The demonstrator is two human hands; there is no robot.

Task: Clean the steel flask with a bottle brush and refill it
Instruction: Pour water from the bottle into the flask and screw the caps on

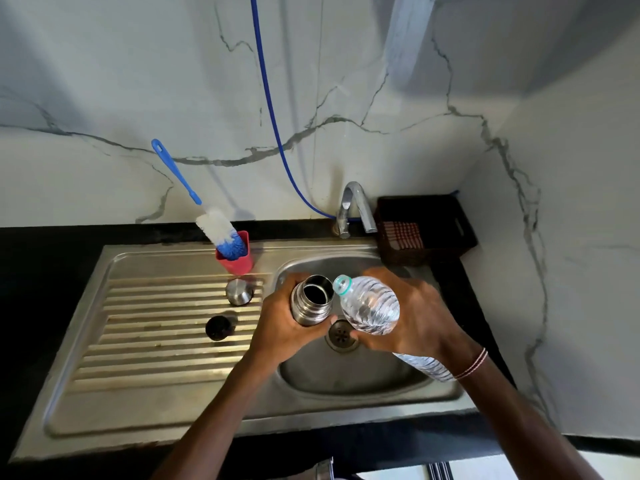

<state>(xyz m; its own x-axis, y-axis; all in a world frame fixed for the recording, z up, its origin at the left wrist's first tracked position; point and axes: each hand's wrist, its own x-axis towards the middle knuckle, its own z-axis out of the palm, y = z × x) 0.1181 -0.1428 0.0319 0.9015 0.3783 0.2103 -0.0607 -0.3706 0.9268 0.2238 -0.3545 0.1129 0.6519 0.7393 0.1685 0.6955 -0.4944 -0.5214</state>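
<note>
Marble-veined wall point(381, 81) backs a black counter point(41, 258) with a steel sink point(311, 368) set into it, its ribbed drainboard point(156, 341) lying to the left of the basin. Over the basin, the left hand point(280, 323) has its fingers and thumb curled round the flask point(310, 301), which stands nearly upright, mouth open. The right hand point(419, 313) wraps round a clear plastic bottle point(372, 306) from the far side, tilting it so the uncapped neck sits just beside the flask's rim. Whether water is running cannot be told. A thread band point(472, 363) circles the right wrist. Below the two vessels the drain point(341, 336) shows in the basin floor.

On the drainboard rest a steel cap point(238, 292) and, nearer the camera, a black stopper point(218, 328), apart from each other. Behind them the brush point(214, 226) stands bristles down in a red cup point(239, 261), blue handle leaning left against the wall. A tap point(353, 206) rises at the back of the basin, a blue hose point(270, 109) hanging down the wall to its base. Right of it sits a dark basket point(450, 244) holding a checked cloth point(403, 234)
</note>
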